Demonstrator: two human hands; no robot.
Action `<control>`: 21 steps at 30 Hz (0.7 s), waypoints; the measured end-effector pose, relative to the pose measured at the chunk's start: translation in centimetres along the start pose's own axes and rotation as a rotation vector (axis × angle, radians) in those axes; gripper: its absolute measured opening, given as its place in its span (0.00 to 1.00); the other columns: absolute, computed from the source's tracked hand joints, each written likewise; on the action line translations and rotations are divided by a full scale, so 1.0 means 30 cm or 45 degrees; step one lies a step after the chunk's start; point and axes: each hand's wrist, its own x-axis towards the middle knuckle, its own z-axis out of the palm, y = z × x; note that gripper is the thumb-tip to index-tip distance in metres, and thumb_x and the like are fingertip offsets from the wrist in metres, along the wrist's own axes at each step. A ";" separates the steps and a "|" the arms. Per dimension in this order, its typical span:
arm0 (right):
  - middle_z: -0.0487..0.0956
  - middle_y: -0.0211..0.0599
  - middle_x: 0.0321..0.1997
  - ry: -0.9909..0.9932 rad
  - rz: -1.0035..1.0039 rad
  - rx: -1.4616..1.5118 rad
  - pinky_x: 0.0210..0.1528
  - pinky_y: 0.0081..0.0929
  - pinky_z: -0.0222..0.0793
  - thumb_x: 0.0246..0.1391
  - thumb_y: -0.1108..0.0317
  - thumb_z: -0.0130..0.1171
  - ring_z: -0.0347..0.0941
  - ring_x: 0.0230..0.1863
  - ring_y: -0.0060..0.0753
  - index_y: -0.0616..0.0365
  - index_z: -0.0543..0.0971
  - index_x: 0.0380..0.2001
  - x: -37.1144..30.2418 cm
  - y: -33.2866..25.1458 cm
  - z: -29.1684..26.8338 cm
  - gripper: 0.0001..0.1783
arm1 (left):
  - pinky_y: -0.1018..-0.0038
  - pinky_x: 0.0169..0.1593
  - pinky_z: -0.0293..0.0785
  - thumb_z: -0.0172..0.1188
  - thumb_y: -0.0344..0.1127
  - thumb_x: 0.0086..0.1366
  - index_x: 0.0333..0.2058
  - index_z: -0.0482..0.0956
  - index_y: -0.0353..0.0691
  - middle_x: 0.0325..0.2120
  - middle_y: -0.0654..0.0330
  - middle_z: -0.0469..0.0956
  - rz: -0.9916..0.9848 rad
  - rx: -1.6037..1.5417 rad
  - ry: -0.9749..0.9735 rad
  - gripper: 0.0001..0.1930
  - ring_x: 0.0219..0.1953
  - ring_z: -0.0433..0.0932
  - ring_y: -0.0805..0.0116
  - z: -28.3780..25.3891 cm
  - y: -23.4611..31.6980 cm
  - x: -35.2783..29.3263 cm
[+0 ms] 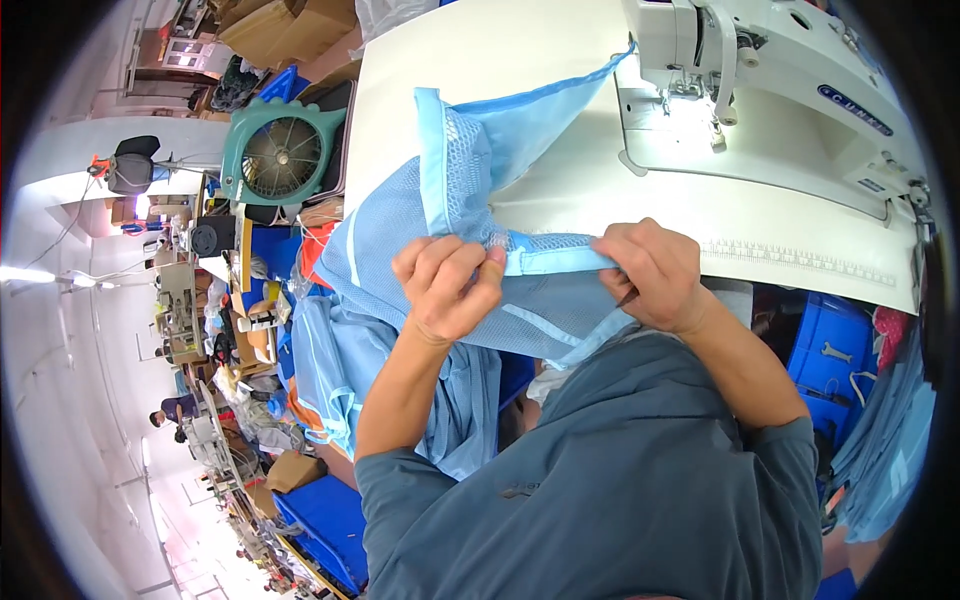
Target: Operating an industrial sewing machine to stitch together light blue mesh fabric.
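A light blue mesh fabric piece [385, 215] with smooth pale-blue edging lies over the front edge of the white sewing table [560, 200] and hangs toward my lap. My left hand [450, 285] is closed on the edging band, thumb pressing on top. Farther right, my right hand [652, 272] pinches the same band, so a strip of it stretches between both hands. One corner of the fabric reaches up toward the lit needle area of the white sewing machine [800, 80]. The fingertips of my right hand are partly hidden behind the band.
A green fan [283, 150] stands left of the table. More blue mesh fabric [345, 365] is heaped below the table's left side. At the right are a blue bin [828, 350] with a wrench on it and hanging blue fabric [890, 440]. A ruler scale [800, 262] runs along the table's front edge.
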 end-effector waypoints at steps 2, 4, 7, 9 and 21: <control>0.83 0.37 0.39 0.015 0.107 -0.019 0.25 0.26 0.73 0.38 0.77 0.71 0.77 0.29 0.35 0.59 0.83 0.48 0.017 -0.008 0.006 0.27 | 0.65 0.45 0.70 0.76 0.23 0.48 0.30 0.80 0.48 0.34 0.65 0.78 -0.001 0.001 0.004 0.15 0.36 0.79 0.64 -0.001 -0.017 0.001; 0.83 0.38 0.39 -0.053 0.183 0.018 0.28 0.27 0.74 0.42 0.77 0.71 0.78 0.30 0.36 0.59 0.83 0.49 0.009 -0.006 -0.002 0.25 | 0.63 0.48 0.73 0.75 0.23 0.50 0.29 0.79 0.47 0.36 0.63 0.81 -0.045 -0.048 -0.049 0.14 0.38 0.81 0.63 0.002 -0.039 0.015; 0.84 0.37 0.38 -0.234 0.564 0.289 0.35 0.26 0.74 0.52 0.76 0.69 0.77 0.32 0.32 0.62 0.85 0.48 0.059 -0.001 -0.043 0.18 | 0.60 0.53 0.77 0.73 0.28 0.53 0.34 0.84 0.43 0.36 0.60 0.82 -0.025 -0.325 -0.414 0.10 0.38 0.81 0.60 0.006 -0.101 0.119; 0.85 0.36 0.37 -0.336 0.877 0.516 0.38 0.25 0.72 0.57 0.76 0.68 0.77 0.34 0.28 0.64 0.86 0.46 0.115 0.029 -0.101 0.13 | 0.62 0.54 0.77 0.73 0.28 0.57 0.41 0.86 0.41 0.38 0.58 0.84 -0.300 -0.638 -0.681 0.12 0.38 0.82 0.62 -0.018 -0.127 0.260; 0.81 0.45 0.28 -0.011 0.842 0.045 0.42 0.33 0.74 0.61 0.66 0.69 0.81 0.36 0.37 0.63 0.82 0.37 0.115 0.168 -0.067 0.10 | 0.82 0.48 0.70 0.67 0.34 0.71 0.48 0.85 0.31 0.37 0.69 0.83 -1.490 -1.940 -0.920 0.13 0.40 0.76 0.82 0.179 -0.146 0.194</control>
